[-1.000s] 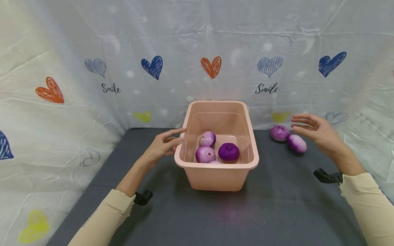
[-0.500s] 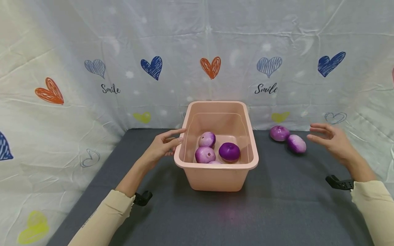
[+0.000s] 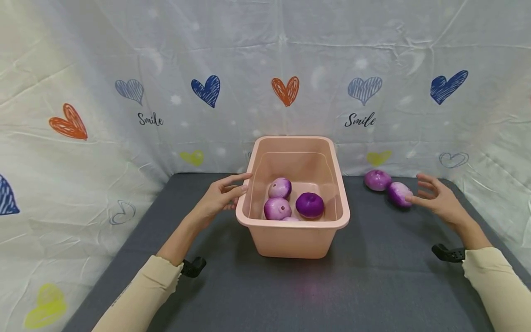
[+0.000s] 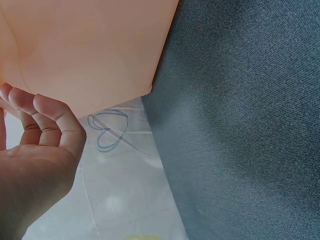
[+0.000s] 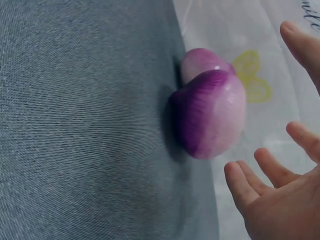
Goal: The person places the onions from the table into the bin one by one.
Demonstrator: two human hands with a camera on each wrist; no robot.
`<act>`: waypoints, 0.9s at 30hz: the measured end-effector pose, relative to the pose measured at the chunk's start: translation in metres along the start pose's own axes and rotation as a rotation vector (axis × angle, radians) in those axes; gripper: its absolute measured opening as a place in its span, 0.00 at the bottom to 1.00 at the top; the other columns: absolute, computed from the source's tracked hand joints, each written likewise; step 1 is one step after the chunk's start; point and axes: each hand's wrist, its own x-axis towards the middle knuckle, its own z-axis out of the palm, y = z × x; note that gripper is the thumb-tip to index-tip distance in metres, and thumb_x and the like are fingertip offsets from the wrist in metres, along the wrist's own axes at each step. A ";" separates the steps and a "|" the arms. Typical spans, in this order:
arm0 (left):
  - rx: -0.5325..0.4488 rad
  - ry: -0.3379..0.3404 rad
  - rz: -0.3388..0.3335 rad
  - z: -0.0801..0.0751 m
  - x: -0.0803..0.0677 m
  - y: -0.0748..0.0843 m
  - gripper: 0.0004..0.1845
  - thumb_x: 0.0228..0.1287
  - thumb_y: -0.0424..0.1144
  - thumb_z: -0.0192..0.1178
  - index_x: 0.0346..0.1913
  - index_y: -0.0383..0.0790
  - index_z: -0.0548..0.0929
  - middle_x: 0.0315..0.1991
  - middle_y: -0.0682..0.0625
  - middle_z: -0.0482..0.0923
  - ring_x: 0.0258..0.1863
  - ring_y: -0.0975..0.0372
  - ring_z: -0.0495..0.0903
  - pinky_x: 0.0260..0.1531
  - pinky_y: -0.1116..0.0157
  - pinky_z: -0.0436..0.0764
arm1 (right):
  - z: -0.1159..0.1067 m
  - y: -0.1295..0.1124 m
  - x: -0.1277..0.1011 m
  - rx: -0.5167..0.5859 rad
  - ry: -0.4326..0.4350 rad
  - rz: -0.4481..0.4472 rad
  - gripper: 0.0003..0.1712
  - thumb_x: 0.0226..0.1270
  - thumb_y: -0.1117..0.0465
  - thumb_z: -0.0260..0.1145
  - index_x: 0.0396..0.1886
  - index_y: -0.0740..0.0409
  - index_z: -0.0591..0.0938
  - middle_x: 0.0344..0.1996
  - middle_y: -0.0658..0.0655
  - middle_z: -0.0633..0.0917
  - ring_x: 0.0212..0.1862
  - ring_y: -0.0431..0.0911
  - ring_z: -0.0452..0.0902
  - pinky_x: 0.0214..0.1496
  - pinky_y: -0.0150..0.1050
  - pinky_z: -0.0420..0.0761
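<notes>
Two purple-and-white onions lie side by side on the dark table at the right: a pinker onion behind, and a nearer, paler onion. My right hand is just right of the nearer onion, fingers spread, thumb tip overlapping its edge in the head view. In the right wrist view a gap shows between the fingertips and the nearer onion. My left hand rests on the left rim of a peach plastic bin, fingers loosely bent. Several onions lie inside, including a deep purple onion.
The dark tabletop extends in front of the bin and to both sides. A pale curtain printed with hearts hangs right behind the bin and onions. Black wrist straps are on both arms.
My right hand moved right, away from the onions, then back left and down toward the nearer onion. My left hand and the bin have stayed put.
</notes>
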 end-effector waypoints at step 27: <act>-0.016 -0.002 0.011 0.000 0.001 -0.003 0.26 0.73 0.47 0.64 0.72 0.50 0.77 0.27 0.47 0.75 0.27 0.61 0.73 0.29 0.65 0.76 | 0.029 0.018 0.021 -0.078 0.086 0.078 0.48 0.71 0.50 0.71 0.77 0.69 0.59 0.71 0.79 0.59 0.69 0.73 0.57 0.59 0.65 0.67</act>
